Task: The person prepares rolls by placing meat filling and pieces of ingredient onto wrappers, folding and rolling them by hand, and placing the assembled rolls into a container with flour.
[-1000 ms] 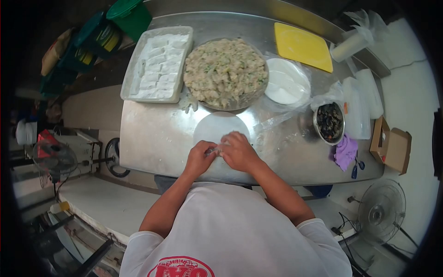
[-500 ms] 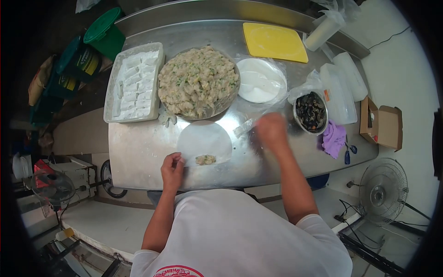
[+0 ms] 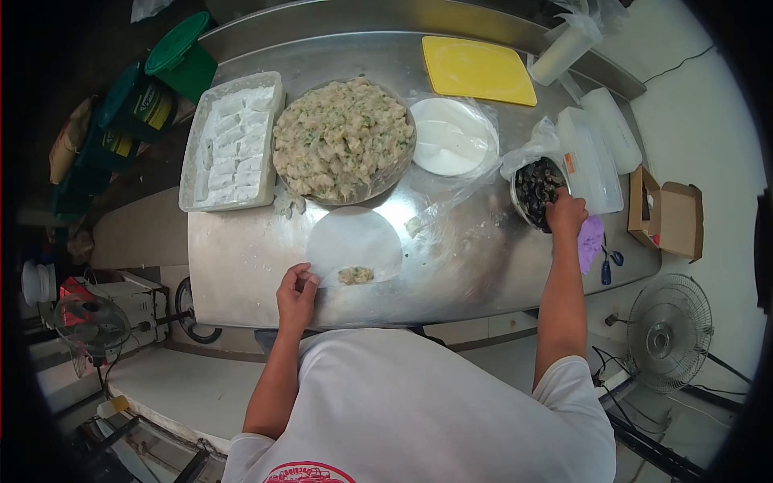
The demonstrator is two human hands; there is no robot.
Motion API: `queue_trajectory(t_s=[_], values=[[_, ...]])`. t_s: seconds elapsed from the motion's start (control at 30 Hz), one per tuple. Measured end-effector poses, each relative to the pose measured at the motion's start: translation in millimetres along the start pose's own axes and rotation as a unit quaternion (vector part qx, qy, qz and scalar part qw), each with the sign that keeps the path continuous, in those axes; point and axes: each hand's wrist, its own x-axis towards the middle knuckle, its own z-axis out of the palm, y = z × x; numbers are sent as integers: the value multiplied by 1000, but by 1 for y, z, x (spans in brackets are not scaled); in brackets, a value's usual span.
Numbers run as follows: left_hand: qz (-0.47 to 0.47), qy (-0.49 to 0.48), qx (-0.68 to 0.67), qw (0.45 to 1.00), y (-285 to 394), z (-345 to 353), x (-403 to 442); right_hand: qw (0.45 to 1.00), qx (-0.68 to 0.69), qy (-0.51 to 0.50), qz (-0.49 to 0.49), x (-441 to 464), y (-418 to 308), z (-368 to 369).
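Note:
A thin round white wrapper lies flat on the steel table, with a small lump of pale, green-flecked filling near its lower edge. My left hand is curled at the wrapper's lower left edge, thumb and fingers closed on the rim. Over at the right, my right hand reaches into a metal bowl of dark, glossy food pieces. Its fingers are drawn together among the pieces, and the fingertips are partly hidden. A large bowl heaped with the same filling stands beyond the wrapper.
A tub of white wrapped rolls is at the left of the steel table. Behind are a stack of white wrappers in plastic and a yellow board. At right lie clear containers, a purple cloth and a cardboard box.
My right hand has moved right, from above the table beside the wrapper into the bowl of dark pieces. My left hand stays at the wrapper's edge.

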Motion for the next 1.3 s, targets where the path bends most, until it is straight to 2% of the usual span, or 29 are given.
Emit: queue_trajectory(t_s=[0.2,0.27,0.3,0.37,0.4,0.47,0.6,0.67,0.7,0.77,0.83,0.87,0.9,0.97,1.0,1.03,1.1,1.17,1.23,1.3], values=[[-7,6,7,1000,0,-2,-1,1000,-19,-3,-4,14,10,11],[0,12,2,1000,-7,-4,0,995,88,42,15,10,15,10],[8,14,0,1000,-7,-5,-1,995,87,41,11,9,17,8],[-1,7,6,1000,-8,-7,-3,979,197,45,-19,3,23,7],[-8,-3,13,1000,-6,-8,-2,979,197,44,-19,-2,24,10],[-5,-1,4,1000,-7,-6,0,932,337,129,-35,-8,21,18],[21,-4,12,1000,-2,-2,3,937,340,79,-1,-16,8,10],[31,-14,32,999,2,0,5,889,446,105,11,-22,-6,3],[41,-27,51,997,3,0,4,888,449,97,4,-29,-16,-2],[57,-14,62,996,5,4,4,831,551,50,-61,-53,-44,-8],[91,-63,102,989,15,7,2,789,595,3,-152,-91,-91,-5],[79,-108,129,982,21,5,1,792,580,-57,-181,-116,-116,-8],[77,-103,130,983,28,7,-1,792,561,-116,-210,-140,-140,-11],[153,-144,192,959,41,15,-4,755,570,-233,-226,-179,-181,2],[123,-172,209,955,48,17,-4,743,574,-265,-221,-196,-200,7],[121,-169,210,955,46,20,-3,734,579,-242,-260,-210,-215,21],[219,-157,254,929,40,27,1,731,580,-226,-280,-229,-236,18],[210,-165,255,929,38,30,4,726,519,-84,-443,-236,-245,24],[266,-168,262,912,30,32,9,717,520,-80,-458,-241,-245,27],[269,-165,260,913,24,31,10,713,523,-37,-466,-243,-242,29]])
